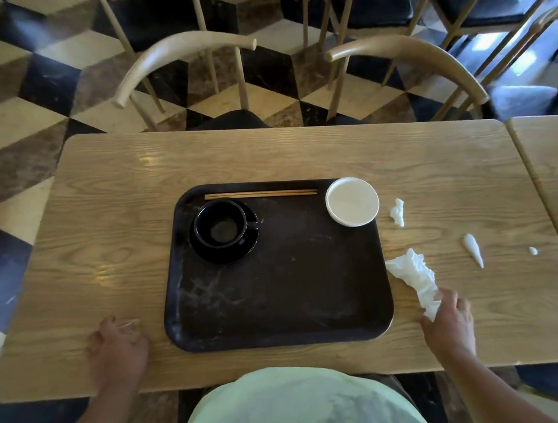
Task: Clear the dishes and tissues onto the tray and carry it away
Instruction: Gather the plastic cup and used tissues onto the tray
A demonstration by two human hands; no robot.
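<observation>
Now the left hand (pixel 117 345) rests on the table (pixel 100 230) at the tray's (pixel 279 297) 9 o'clock, grip unclear. Cup (pixel 220 226) and bowl (pixel 352 201) already sit aboard. The right hand (pixel 449 319) pinches a tissue (pixel 415 276) at 3 o'clock; next, drop it aboard and gather the scraps (pixel 397 212).

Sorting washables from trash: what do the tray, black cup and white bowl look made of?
Tray: likely plastic, matte dark brown, scuffed whitish. Black cup on its saucer: probably glazed ceramic, glossy highlights. White bowl: smooth and matte, ceramic or melamine; cannot tell.
</observation>
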